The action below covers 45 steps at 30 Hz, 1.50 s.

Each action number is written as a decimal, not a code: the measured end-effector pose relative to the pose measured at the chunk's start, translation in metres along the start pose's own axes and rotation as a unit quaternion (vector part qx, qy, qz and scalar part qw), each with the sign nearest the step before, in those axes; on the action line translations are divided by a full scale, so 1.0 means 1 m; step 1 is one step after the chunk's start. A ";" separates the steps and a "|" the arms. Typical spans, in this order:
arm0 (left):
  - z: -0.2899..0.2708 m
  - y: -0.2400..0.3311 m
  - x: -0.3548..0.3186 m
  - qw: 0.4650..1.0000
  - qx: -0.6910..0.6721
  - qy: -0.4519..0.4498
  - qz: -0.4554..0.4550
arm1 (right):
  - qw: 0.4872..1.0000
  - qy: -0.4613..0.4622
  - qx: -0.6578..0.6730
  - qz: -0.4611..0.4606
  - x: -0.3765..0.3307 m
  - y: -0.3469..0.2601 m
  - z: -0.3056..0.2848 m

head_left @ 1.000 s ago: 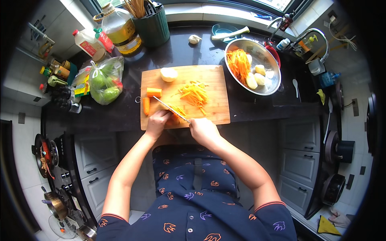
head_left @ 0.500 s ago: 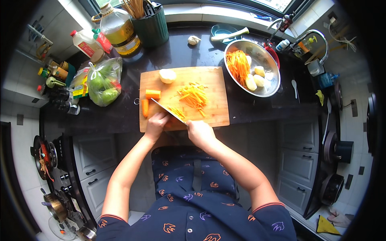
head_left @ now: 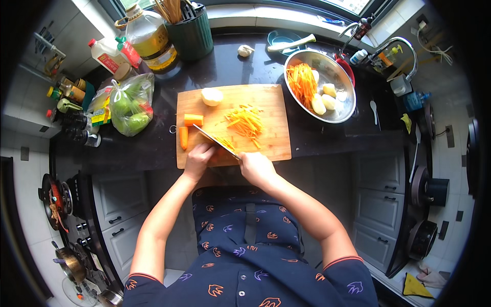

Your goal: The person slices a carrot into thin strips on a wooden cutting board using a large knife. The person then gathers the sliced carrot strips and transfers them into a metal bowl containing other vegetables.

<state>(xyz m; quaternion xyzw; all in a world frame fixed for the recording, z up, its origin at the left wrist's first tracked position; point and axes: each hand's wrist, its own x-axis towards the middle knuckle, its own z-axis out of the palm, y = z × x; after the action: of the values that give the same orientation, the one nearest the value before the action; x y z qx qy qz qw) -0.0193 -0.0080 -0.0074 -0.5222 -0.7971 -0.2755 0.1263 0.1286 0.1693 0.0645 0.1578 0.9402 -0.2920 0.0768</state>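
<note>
My right hand [head_left: 258,168] is closed round the handle of a kitchen knife [head_left: 217,141], whose blade points up and left over the wooden cutting board [head_left: 276,105]. Beside the blade, near the board's front edge, my left hand [head_left: 198,159] is curled with its fingertips down; whatever lies under them is hidden. Thin carrot strips [head_left: 224,143] lie along the blade's right side, and a larger pile of carrot strips [head_left: 245,123] spreads across the middle of the board. Two carrot pieces, one lying crosswise [head_left: 193,120] and one lengthwise [head_left: 183,138], sit at the left. Behind them rests a peeled potato [head_left: 211,96].
Right of the board, a metal bowl [head_left: 343,115] holds carrot shreds and several peeled potatoes. A garlic bulb [head_left: 245,50] and a blue-green dish [head_left: 279,39] with a peeler-like tool are behind. Bagged green vegetables [head_left: 132,105], an oil jug [head_left: 148,38] and bottles crowd the left.
The knife and my right hand have shifted very slightly to the right relative to the board. My left hand keeps its place beside the blade.
</note>
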 end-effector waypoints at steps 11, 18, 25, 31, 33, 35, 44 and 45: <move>0.005 -0.004 -0.004 1.000 -0.019 0.009 0.010 | 1.000 -0.005 0.012 -0.017 -0.013 -0.014 -0.029; 0.005 -0.002 -0.002 1.000 -0.019 0.011 0.005 | 1.000 -0.005 0.007 -0.016 -0.009 -0.009 -0.017; 0.002 -0.001 -0.004 1.000 -0.012 -0.004 -0.014 | 0.999 0.022 0.020 -0.014 0.009 -0.008 0.002; 0.008 -0.007 -0.007 1.000 -0.024 0.011 -0.005 | 1.000 0.001 0.013 -0.023 -0.005 -0.016 -0.021; 0.007 -0.004 -0.005 0.999 -0.026 0.019 0.000 | 1.000 -0.002 0.013 -0.026 -0.009 -0.013 -0.023; 0.008 -0.005 -0.005 1.000 -0.018 0.021 0.001 | 1.000 -0.011 0.009 -0.022 -0.009 -0.012 -0.023; 0.003 -0.001 -0.004 1.000 -0.006 0.007 -0.004 | 1.000 0.010 0.016 -0.006 0.000 -0.007 -0.002; 0.002 -0.001 -0.004 1.000 -0.001 0.005 -0.003 | 1.000 0.011 0.021 -0.005 0.001 -0.009 -0.003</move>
<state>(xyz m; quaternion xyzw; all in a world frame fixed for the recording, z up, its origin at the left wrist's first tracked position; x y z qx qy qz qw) -0.0182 -0.0106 -0.0114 -0.5183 -0.7978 -0.2795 0.1290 0.1245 0.1643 0.0714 0.1575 0.9356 -0.3099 0.0620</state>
